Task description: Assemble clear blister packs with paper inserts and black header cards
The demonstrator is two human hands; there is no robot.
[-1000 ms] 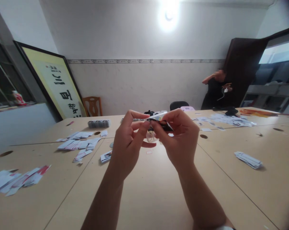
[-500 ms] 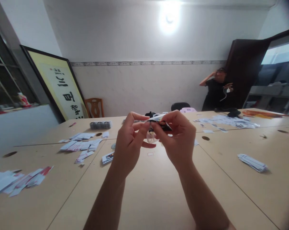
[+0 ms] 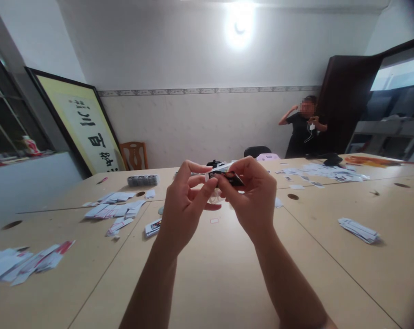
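Left hand (image 3: 183, 201) and right hand (image 3: 257, 196) are both pinching 1 small dark printed piece (image 3: 233, 177); it's hovering over the table (image 3: 214, 278), and a bunch of loose papers (image 3: 113, 210) is lying off left.

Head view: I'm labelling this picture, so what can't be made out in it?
In the head view:
Dark item: partly covered by the left hand and right hand; its print is too small.
Clear thing below it: partly hidden by those hands.
Near left papers: cut off by the left edge.
Far right slips: too small to read.
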